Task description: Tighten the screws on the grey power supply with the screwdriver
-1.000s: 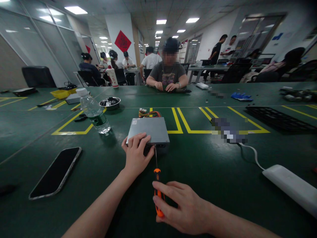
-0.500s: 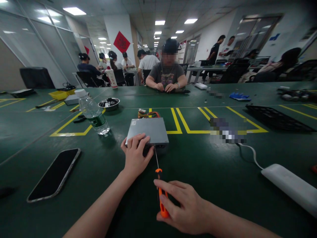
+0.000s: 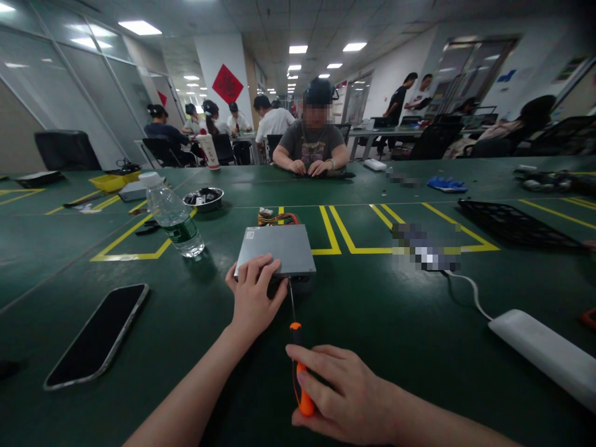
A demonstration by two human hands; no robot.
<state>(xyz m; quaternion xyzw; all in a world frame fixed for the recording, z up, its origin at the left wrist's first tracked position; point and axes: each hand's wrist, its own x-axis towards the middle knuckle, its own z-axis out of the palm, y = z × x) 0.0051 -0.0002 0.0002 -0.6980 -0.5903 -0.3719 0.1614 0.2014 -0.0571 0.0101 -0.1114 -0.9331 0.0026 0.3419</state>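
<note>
Green tabletop (image 3: 395, 323) with yellow tape lines, open-plan workroom behind. Nearest: right hand (image 3: 344, 394), fingers wrapped round the orange handle of a screwdriver (image 3: 298, 354); shaft points away from the person, tip at the near face of a grey metal power supply unit (image 3: 277, 249). Left hand (image 3: 254, 298) lies on the near left corner of the unit's top, fingers spread flat and curled over the edge, pressing on it, not gripping anything. Unit sits flat near the middle of the tabletop, just this side of the yellow lines, a bundle of coloured wires (image 3: 278, 218) coming out of its far end.

Left of the hands, a black smartphone (image 3: 99, 335) face up, well apart from the unit. Right, a white power strip (image 3: 544, 354) with its cable running off to a blurred-out item. Farther left, a clear plastic water bottle (image 3: 172, 214) stands upright, a small metal bowl (image 3: 203, 198) behind it, yellow tray (image 3: 108, 182) beyond. Far right, a black grid tray (image 3: 512, 222) and a blue glove (image 3: 446, 183).

Across the tabletop, a seated person in a grey T-shirt (image 3: 313, 146), both hands on the surface. More people seated at tables behind, two standing at right rear. Red diamond sign (image 3: 227, 84) on a pillar.
</note>
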